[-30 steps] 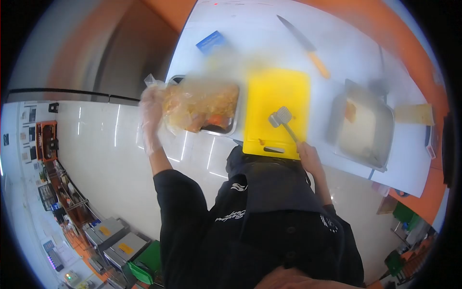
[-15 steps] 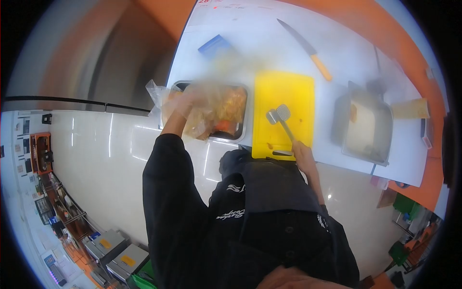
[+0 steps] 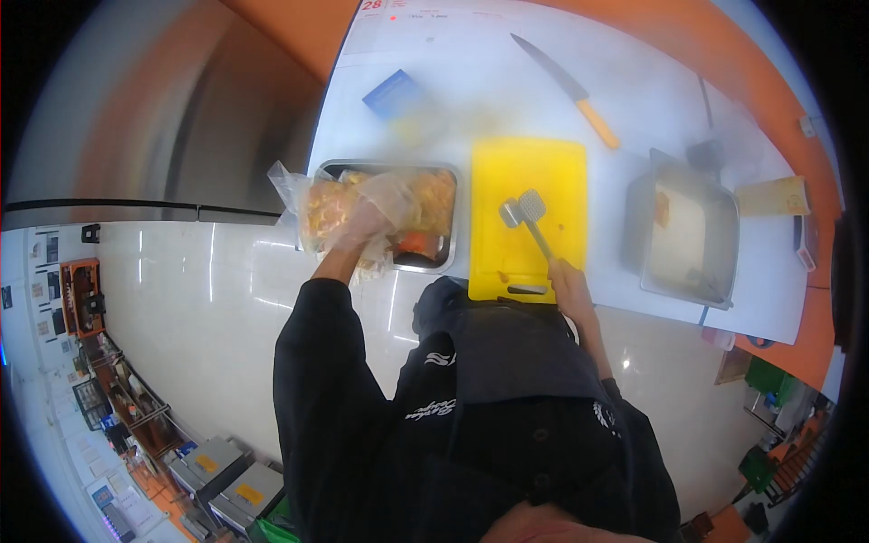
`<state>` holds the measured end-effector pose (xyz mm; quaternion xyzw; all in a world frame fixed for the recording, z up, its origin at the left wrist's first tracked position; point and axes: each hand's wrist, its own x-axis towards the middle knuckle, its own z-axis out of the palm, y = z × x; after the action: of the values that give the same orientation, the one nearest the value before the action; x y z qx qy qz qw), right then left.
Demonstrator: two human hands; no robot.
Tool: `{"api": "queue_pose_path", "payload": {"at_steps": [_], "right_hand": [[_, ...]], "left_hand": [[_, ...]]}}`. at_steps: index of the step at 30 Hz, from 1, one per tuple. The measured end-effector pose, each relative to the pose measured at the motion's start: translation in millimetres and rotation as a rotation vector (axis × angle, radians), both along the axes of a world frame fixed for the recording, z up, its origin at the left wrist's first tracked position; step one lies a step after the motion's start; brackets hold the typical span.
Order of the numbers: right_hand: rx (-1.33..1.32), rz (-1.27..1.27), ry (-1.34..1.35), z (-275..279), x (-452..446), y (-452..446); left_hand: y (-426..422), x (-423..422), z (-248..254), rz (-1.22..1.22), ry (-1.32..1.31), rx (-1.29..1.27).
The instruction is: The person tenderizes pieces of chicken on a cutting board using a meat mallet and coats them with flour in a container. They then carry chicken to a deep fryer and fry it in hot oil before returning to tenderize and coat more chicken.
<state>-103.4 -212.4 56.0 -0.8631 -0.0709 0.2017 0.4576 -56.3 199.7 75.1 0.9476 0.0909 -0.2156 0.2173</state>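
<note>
My left hand [image 3: 369, 217], in a clear plastic glove, reaches over a metal tray [image 3: 451, 244] of orange-yellow pieces of food [image 3: 335, 206]. A clear plastic bag [image 3: 290, 188] lies at the tray's left side. The glove and blur hide what my left fingers do. My right hand [image 3: 568, 282] is closed round the handle of a metal meat mallet [image 3: 523, 210]. The mallet's head is over the yellow cutting board [image 3: 566, 172], whose near edge has a handle slot. A small scrap lies near that slot.
A knife with an orange handle [image 3: 597, 124] lies beyond the board. To the right are a metal container [image 3: 683, 244] with pale contents and a yellowish packet [image 3: 769, 197]. A blue box [image 3: 392, 95] is behind the tray.
My left hand has moved right, from the tray's left side to over the food. My right hand still holds the mallet over the board.
</note>
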Motion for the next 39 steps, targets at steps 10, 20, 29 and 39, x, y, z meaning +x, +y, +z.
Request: {"api": "queue_pose_path", "payload": {"at_steps": [10, 20, 29, 39], "right_hand": [[0.004, 0.021, 0.065, 7, 4, -11], [-0.014, 0.023, 0.039, 12, -3, -24], [-0.002, -0.061, 0.001, 4, -12, -41], [-0.006, -0.030, 0.025, 6, -5, -37]], "left_hand": [[-6, 3, 1, 0.053, -0.049, -0.002], [7, -13, 5, 0.208, -0.194, -0.145], [30, -41, 18, 0.495, -0.334, -0.587], [43, -65, 22, 0.743, -0.494, -0.923]]}}
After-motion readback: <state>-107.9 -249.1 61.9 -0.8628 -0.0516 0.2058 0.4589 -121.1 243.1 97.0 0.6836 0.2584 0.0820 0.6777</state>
